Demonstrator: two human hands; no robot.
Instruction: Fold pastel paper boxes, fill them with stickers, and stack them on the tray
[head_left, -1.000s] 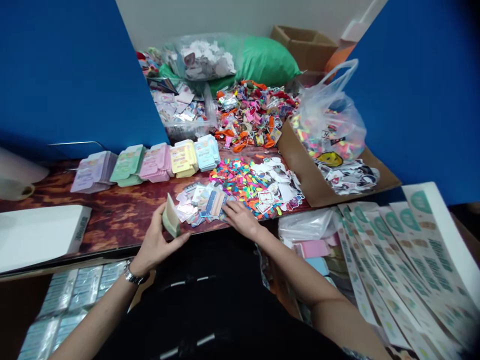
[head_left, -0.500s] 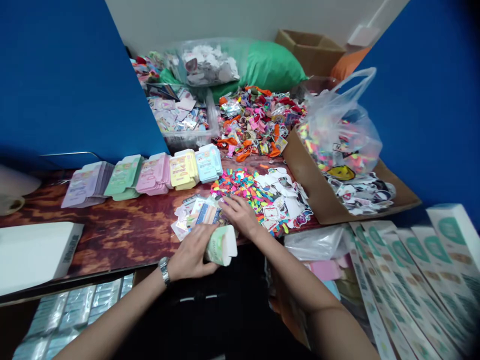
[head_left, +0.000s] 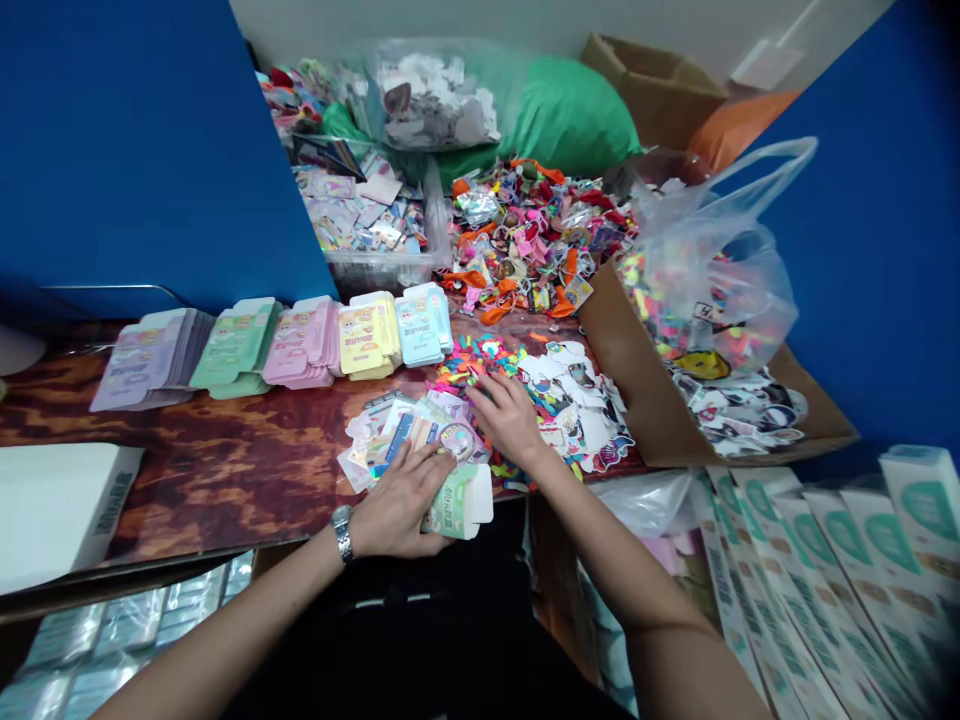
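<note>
My left hand, with a metal watch at the wrist, is closed around a small green paper box near the table's front edge. The box's pale end flap points right. Under and beyond those fingers lies a loose pile of printed cards and stickers. My right hand reaches over a heap of small bright coloured pieces, its fingers extended and touching the pieces. Whether a piece sits beneath its fingertips is hidden. White-backed cut-out stickers are spread just right of that hand.
Stacks of flattened boxes in purple, green, pink, yellow and blue line the table. A cardboard box with a plastic bag stands right. Mixed trinkets lie behind.
My right hand has moved from the card pile onto the coloured pieces. My left hand has turned the green box lower and flatter, near the cards. The view has shifted slightly.
</note>
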